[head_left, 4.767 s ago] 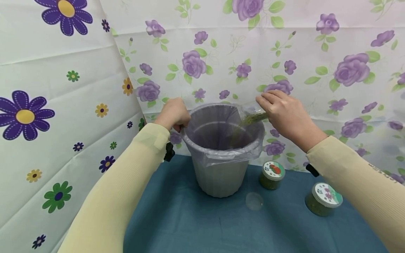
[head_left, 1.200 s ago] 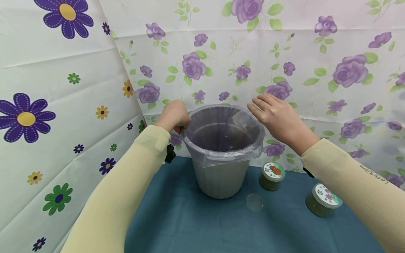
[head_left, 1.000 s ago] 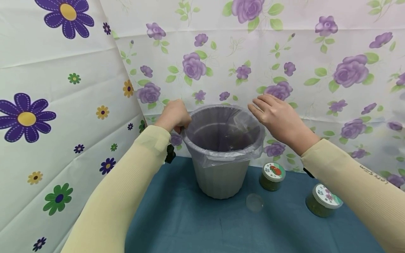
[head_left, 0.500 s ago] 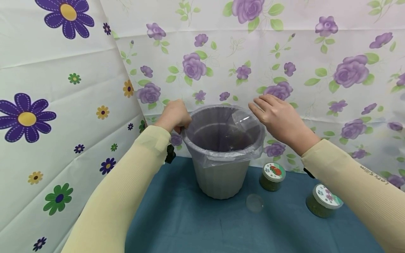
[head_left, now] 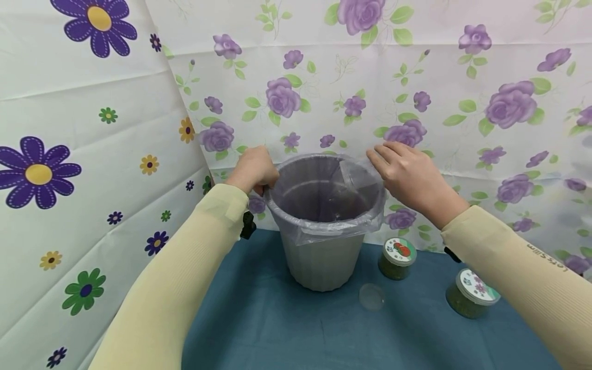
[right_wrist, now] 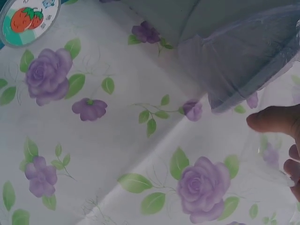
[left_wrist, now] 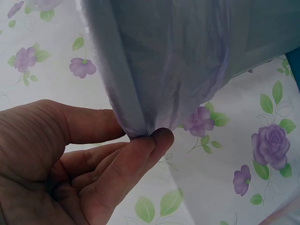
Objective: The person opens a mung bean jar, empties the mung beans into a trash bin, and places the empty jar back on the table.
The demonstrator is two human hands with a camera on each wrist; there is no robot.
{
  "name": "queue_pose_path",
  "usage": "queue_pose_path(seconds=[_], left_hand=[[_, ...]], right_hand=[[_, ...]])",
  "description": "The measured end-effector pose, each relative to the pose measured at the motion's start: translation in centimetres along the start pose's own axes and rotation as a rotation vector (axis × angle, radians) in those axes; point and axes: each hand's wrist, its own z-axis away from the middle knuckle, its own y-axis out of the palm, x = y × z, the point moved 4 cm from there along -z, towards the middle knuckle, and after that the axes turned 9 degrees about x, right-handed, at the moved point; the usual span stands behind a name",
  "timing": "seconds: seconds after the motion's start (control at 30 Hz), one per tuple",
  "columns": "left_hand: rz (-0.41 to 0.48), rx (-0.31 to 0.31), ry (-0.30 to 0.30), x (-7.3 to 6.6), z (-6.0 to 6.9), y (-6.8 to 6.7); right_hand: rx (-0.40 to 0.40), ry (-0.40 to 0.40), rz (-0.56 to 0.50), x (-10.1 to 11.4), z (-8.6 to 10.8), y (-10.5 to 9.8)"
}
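A grey trash bin stands upright, lined with a translucent purple bag folded over its rim. My left hand is at the bin's left rim; in the left wrist view its thumb and fingers pinch the bag at the rim. My right hand holds a clear plastic tub tilted over the bin's right side, its mouth inside the opening. No green bits show in the visible part of the tub. In the right wrist view, only part of the right hand shows, and the tub is barely visible.
Two lidded tubs with green contents stand on the blue cloth: one with a strawberry label near the bin, one with a flower label farther right. A clear round lid lies before the bin. Flower-print sheets hang behind.
Green bits were sliding from the tub into the bin 4.8 seconds ago; now the tub looks clear. The right hand has dipped slightly and shifts its tilt a little. The left hand stays put.
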Motion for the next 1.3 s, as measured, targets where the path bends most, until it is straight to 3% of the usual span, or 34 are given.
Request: queue_pose_path(seconds=[0.2, 0.63, 1.07, 1.3], left_hand=[[0.011, -0.005, -0.01, -0.1, 0.2, 0.0], [0.035, -0.005, 0.0, -0.1, 0.2, 0.1], [0.042, -0.013, -0.007, 0.2, 0.2, 0.0], [0.064, -0.018, -0.008, 0.2, 0.0, 0.0]], right_hand=[[0.081, 0.103, -0.114, -0.5, 0.7, 0.2], [0.204, 0.435, -0.384, -2.5, 3.9, 1.1], [0.202, 0.719, -0.667, -3.5, 8.4, 2.3], [0.127, 0.83, -0.8, -3.7, 10.7, 3.5]])
